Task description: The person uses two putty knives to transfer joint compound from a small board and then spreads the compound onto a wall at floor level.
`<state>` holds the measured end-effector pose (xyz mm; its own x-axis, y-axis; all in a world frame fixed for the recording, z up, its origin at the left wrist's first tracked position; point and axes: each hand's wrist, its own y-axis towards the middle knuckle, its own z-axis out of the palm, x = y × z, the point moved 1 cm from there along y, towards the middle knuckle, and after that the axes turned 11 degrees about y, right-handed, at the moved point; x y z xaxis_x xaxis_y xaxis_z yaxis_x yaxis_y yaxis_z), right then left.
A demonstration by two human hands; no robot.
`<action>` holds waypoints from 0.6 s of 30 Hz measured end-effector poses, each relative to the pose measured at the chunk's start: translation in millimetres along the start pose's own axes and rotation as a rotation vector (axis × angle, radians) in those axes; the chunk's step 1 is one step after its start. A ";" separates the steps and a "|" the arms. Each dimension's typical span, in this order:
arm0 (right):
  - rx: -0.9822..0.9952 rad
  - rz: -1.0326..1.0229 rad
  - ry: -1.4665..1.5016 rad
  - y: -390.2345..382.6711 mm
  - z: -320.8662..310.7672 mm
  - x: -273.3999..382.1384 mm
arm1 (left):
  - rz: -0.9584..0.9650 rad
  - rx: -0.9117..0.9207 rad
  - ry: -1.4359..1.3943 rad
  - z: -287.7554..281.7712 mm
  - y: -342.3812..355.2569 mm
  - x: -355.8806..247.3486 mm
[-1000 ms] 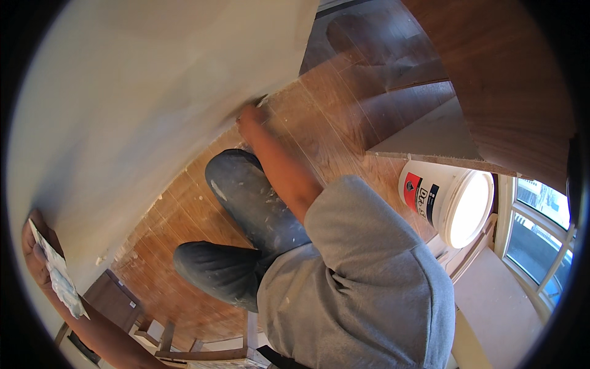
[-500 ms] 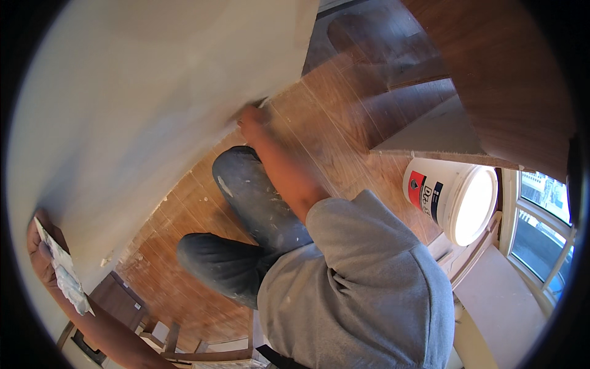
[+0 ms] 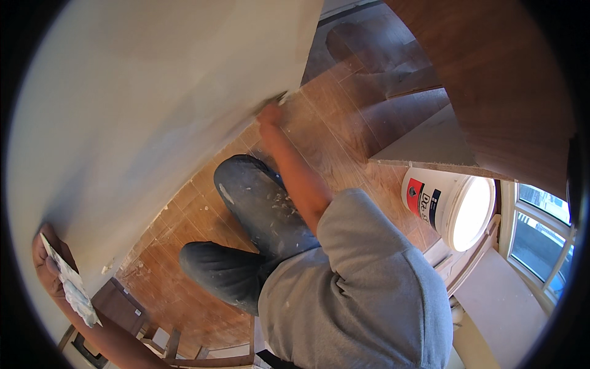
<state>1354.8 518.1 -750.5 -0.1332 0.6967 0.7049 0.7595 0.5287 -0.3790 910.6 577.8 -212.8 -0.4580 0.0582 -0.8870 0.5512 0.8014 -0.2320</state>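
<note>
L hand (image 3: pixel 48 265) at 8 o'clock, fingers wrapped round thin flat plate (image 3: pixel 72 286) loaded w/ thick white paste. R hand (image 3: pixel 269 117) at 11 o'clock, motion-blurred; looks closed on small dark thin-edged tool (image 3: pixel 280 97), exact grip can't tell. Tool pokes out approx 1 o'clock of R hand, at foot of smooth off-white wall (image 3: pixel 153 92), nr edge of brown wood-plank floor (image 3: pixel 169 273). White cylindrical plastic bucket (image 3: pixel 448 200) w/ red label patch at 3 o'clock.

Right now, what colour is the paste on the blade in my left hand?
The paste is whitish, best seen in the head view.
</note>
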 end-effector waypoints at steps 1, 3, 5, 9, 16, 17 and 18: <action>-0.355 0.280 0.755 21.9 -4.5 -15.0 | -0.012 0.048 -0.006 5.8 7.6 -7.5; -0.429 0.289 0.928 66.0 -14.1 -36.8 | -0.011 0.105 -0.023 10.9 20.0 -15.1; -0.346 0.346 0.994 107.1 -24.5 -65.8 | 0.034 0.084 -0.016 18.3 29.3 -19.5; -0.040 0.675 1.195 21.6 -15.9 -6.9 | -0.021 -0.171 0.105 37.6 -9.2 -2.2; -0.158 0.589 0.919 -17.8 149.0 -5.6 | 0.002 0.018 0.128 43.9 51.1 -50.4; -0.041 0.446 0.640 -25.6 161.1 -3.8 | 0.031 -0.003 0.127 41.6 48.9 -42.8; 0.003 0.297 0.373 -22.2 158.3 3.5 | 0.029 0.004 0.136 48.9 59.0 -51.8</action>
<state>1236.7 585.6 -834.5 0.3277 0.5969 0.7323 0.7280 0.3345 -0.5984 1001.0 593.0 -200.1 -0.5319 0.1620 -0.8312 0.5683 0.7960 -0.2086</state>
